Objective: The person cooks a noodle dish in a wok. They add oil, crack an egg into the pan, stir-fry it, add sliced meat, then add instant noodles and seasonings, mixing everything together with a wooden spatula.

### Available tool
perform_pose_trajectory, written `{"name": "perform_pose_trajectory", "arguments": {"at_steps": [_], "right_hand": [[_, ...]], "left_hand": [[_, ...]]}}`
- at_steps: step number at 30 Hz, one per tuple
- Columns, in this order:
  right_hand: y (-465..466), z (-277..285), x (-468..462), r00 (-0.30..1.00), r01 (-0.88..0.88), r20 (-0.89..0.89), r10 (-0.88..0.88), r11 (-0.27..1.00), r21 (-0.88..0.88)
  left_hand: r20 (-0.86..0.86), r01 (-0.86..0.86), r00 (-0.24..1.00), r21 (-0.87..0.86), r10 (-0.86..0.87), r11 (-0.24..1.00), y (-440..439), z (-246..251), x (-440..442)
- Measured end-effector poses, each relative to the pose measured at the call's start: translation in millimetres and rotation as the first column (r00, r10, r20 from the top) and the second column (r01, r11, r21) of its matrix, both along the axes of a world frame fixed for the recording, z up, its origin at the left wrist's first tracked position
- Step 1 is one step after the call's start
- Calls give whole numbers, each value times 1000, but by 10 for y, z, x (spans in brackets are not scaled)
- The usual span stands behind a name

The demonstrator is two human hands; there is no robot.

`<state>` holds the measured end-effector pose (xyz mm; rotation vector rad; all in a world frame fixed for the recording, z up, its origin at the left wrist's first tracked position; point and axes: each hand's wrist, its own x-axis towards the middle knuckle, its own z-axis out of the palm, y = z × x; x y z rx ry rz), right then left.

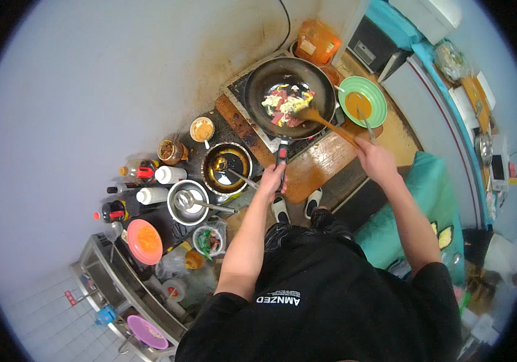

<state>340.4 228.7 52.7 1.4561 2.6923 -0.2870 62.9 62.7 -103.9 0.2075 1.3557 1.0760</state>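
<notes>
My left hand (273, 182) is closed around the black handle (281, 156) of a dark wok (258, 90) on the cooktop (239, 90). My right hand (373, 158) grips a wooden spatula (330, 126), whose blade rests among the food in the wok. That food (285, 103) is a mix of pink meat pieces and white and yellow bits that look like egg. Close by my right hand stands a green bowl (378, 97) of orange-brown liquid (358, 104), with a metal utensil (365, 118) leaning in it.
Left of my left arm sit an oil pan (205, 158) with a ladle, a steel bowl (172, 210), white bottles (171, 174) and an orange plate (134, 246). An orange bag (317, 43) stands behind the wok. A teal cloth (434, 190) covers something at my right.
</notes>
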Motion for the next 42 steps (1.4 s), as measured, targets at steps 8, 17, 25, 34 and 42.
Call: {"name": "perform_pose_trajectory", "arguments": {"at_steps": [8,17,25,34,42], "right_hand": [[153,-455,-849,995,58,-86,-52,996,65],[949,-75,-493,998,64,4,-64,993,-99],[1430,274,-73,982,-174,50,181,977,-121],[1369,-182,-526,975,-222,-46,218,971,-91],[1483,411,-54,931,-263,187,312,932,-249]], "left_hand": [[309,-56,948,-78,78,995,-98,62,227],[254,-136,953,-132,166,982,-33,133,413],[194,-202,951,-197,240,959,50,154,618],[168,-245,945,-208,282,947,122,236,795],[159,-281,937,-191,312,941,115,194,827]]}}
